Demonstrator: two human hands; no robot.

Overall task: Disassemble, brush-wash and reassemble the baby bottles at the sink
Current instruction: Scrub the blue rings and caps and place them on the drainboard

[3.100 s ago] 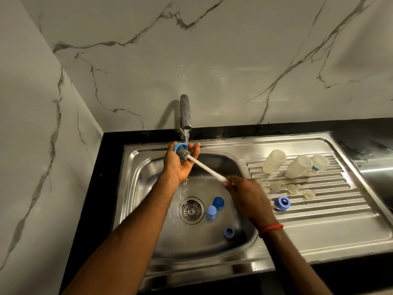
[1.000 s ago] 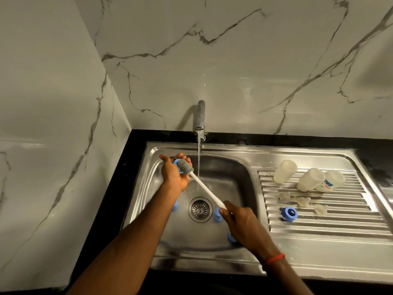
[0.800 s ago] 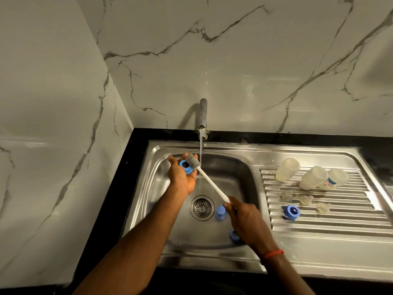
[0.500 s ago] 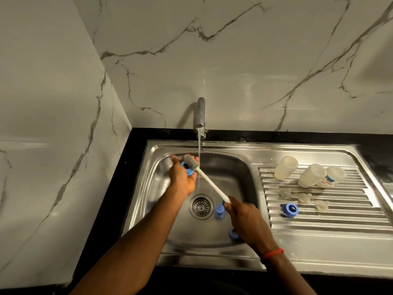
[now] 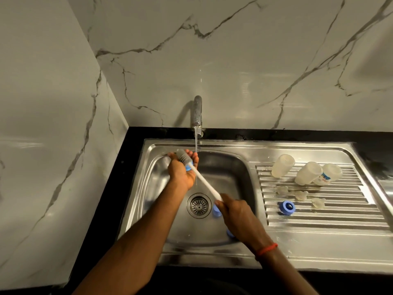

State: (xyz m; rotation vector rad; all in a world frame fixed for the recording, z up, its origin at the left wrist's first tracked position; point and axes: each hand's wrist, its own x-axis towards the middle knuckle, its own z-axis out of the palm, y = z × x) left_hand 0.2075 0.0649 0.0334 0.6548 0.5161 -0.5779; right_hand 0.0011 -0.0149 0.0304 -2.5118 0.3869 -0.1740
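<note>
My left hand [image 5: 180, 173] has its fingers curled around a blue bottle ring [image 5: 188, 167] beside the tap's stream [image 5: 196, 143], the grey brush head [image 5: 182, 156] pushed through it. My right hand [image 5: 238, 216] grips the white brush handle [image 5: 205, 184] over the sink [image 5: 225, 173]. On the drainboard [image 5: 319, 218] lie three bottles [image 5: 283, 165], three teats [image 5: 301, 195] and another ring [image 5: 287, 207].

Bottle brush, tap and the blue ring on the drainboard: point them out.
bottle brush [image 5: 205, 182], head view, on its white handle
tap [image 5: 197, 110], head view, on the spout
blue ring [image 5: 287, 207], head view, on its rim
</note>
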